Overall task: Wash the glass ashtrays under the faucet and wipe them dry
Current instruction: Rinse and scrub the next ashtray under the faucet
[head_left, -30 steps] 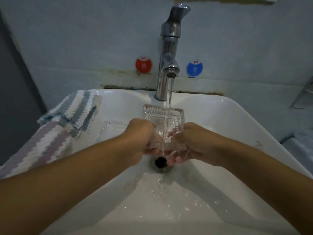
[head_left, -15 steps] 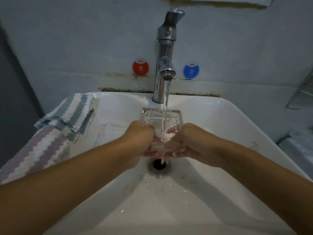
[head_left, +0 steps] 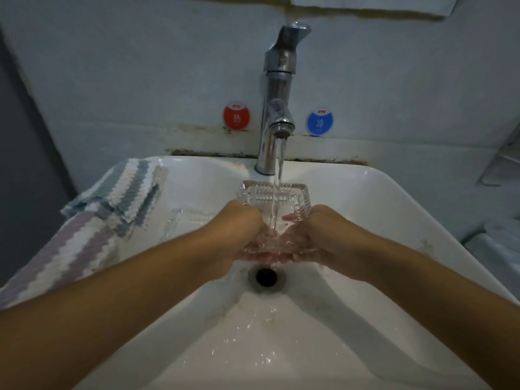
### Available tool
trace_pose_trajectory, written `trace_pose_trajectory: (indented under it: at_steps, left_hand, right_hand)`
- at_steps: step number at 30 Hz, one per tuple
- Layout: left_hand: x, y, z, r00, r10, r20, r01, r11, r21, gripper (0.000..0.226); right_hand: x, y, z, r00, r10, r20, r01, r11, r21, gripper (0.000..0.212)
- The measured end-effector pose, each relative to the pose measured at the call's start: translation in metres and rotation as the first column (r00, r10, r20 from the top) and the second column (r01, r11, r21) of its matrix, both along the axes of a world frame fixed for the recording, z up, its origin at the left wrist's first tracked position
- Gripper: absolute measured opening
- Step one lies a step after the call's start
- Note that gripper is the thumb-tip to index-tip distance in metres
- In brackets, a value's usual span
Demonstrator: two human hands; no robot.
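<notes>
Two bare hands are holding a square glass ashtray (head_left: 277,205) under running water at a white sink (head_left: 394,198). Nearest the camera, splashes are scattering across the wet basin floor, and water is running toward the dark drain (head_left: 266,276) just below the hands. The left hand (head_left: 242,226) is curling over the ashtray's left side, and the right hand (head_left: 315,235) is cupping it from the right and beneath, fingers wrapped under the near edge. The ashtray is tilting toward the person, its far ribbed rim raised, while the stream is striking its hollow between the two hands. Doing this step well is likely a matter of keeping a firm two-handed grip, since wet glass is probably slippery, and of turning the piece slowly so the water reaches each ribbed wall and corner. Holding it low over the basin should be limiting splash and the harm of a drop. Further left, a second clear ashtray (head_left: 185,220) is lying on the sink's sloping side, beside a striped cloth (head_left: 84,235) draped over the rim, ready for drying. Beyond, the chrome faucet (head_left: 277,108) is standing between a red sticker (head_left: 236,117) and a blue sticker (head_left: 319,122) on the wall.
</notes>
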State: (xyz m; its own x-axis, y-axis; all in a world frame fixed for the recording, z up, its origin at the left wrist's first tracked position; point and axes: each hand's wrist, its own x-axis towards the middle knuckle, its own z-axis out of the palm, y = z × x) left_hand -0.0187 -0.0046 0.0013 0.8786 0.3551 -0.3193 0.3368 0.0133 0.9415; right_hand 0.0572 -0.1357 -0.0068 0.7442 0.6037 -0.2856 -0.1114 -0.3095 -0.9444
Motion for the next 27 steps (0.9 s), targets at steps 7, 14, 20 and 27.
trace_pose_trajectory:
  at_steps: [7,14,20,27]
  left_hand:
    - [0.002,0.003,-0.003,0.999,-0.047,-0.015,0.047,0.999,0.016,0.034]
    - [0.008,0.009,-0.004,0.996,-0.072,-0.044,0.072,0.997,0.017,0.045]
    - [0.006,0.014,-0.001,0.996,-0.062,-0.068,0.066,0.996,0.065,0.048]
    - [0.005,0.009,-0.003,0.999,-0.004,-0.035,0.006,0.998,0.067,0.018]
  right_hand:
    - [0.0,0.001,-0.004,1.0,-0.028,0.003,0.028,0.999,-0.016,0.03]
    - [-0.001,-0.001,-0.004,0.997,-0.028,-0.065,0.026,0.999,-0.025,0.031]
    - [-0.002,-0.001,-0.003,0.995,0.035,-0.094,-0.035,0.999,-0.005,0.033]
    - [0.0,-0.002,-0.001,0.999,0.021,-0.03,-0.022,1.0,-0.02,0.024]
